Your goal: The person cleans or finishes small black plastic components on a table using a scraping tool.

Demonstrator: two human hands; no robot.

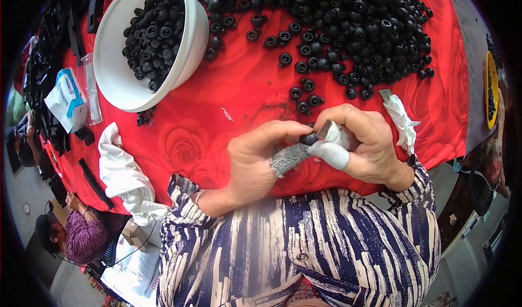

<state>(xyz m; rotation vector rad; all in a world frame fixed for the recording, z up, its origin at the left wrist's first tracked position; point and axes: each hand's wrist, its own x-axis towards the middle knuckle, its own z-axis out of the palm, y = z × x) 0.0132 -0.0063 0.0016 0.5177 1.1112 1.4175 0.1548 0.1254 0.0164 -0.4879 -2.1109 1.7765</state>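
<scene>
My left hand (253, 160) pinches a small black round part (309, 139) between its fingers; a grey knitted sleeve (288, 160) covers one digit. Close against that part, my right hand (375, 146) grips a short flat metal blade (324, 129) with a white wrapped handle (338, 137). A white cover (333, 155) sits on the right thumb. Both hands meet near the table's front edge. Beyond them lies a large heap of the same black parts (353, 24), each with a hole or stub, and several loose ones lie nearest my fingers.
A white bowl (193, 51) of black parts stands tilted-looking at the far left. The red rose-patterned tablecloth (190, 144) carries a white cloth (125, 176), a tissue pack (68, 100) and a second wrapped blade (401, 123). Another person (84, 236) sits at left; a yellow tray (491, 89) is at right.
</scene>
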